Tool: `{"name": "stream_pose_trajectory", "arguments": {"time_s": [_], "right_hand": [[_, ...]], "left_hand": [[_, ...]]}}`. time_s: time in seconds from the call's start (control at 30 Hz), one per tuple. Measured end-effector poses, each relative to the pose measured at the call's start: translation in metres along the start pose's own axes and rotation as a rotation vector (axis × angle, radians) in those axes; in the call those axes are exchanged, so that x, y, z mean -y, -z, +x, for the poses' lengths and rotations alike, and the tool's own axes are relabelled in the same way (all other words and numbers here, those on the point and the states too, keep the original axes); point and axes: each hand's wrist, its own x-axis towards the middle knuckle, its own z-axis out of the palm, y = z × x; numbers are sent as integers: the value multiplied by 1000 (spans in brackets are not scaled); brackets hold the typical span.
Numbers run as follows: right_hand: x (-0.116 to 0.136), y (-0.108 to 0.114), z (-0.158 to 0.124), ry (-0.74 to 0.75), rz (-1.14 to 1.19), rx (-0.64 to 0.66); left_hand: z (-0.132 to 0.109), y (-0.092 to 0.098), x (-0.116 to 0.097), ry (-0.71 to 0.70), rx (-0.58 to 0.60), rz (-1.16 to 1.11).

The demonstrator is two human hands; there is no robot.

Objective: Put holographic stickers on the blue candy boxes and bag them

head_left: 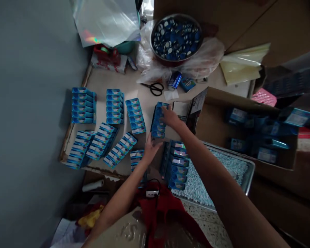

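Blue pack row (158,120) mid-table | right hand (170,118) at its 3 o'clock, fingers curled over; pinching or not, cannot tell | left hand (151,150) at 6, thumb and fingers spread, perhaps to brace the lower end | neighbouring row (135,115) at 9, apart, likely for separate handling | carton (212,120) beyond at 3; contents dark, blurred

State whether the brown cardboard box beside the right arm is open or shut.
Open: the brown cardboard box has its top uncovered, showing blue rectangular packs inside.
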Motion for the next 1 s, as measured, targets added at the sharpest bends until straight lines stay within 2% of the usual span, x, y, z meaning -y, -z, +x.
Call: {"name": "stream_pose_trajectory", "arguments": {"time_s": [0.1, 0.23, 0.33, 0.43, 0.5, 0.57, 0.67, 0.77, 0.83, 0.9, 1.0], "right_hand": [[-8, 11, -22, -58, -92, -17], [-24, 18, -68, 99, -134, -138], [-26, 5, -117, 201, -152, -166], [-17, -21, -160, 265, -180, -177], [-10, -39, -178, 286, -224, -204], [-2, -49, -183, 302, -263, -258], [9, -49, -170, 307, -260, -355], [25, -38, -132, 338, -134, -369], [39, -27, -95, 370, 39, -323], [57, -14, -49, 338, 301, -236], [92, 11, 32, 152, 763, -124]], "left_hand": [[-24, 48, -5, -102, -103, 185], [-66, 128, -6, -139, -386, 497], [-79, 171, -6, -184, -504, 690], [-70, 188, -13, -287, -519, 754], [-57, 188, -26, -420, -536, 811], [-39, 185, -44, -569, -568, 896], [1, 179, -72, -679, -594, 996], [63, 178, -97, -637, -538, 1110], [109, 179, -111, -559, -464, 1196], [149, 183, -120, -480, -394, 1268], [182, 192, -124, -443, -355, 1337]]}}
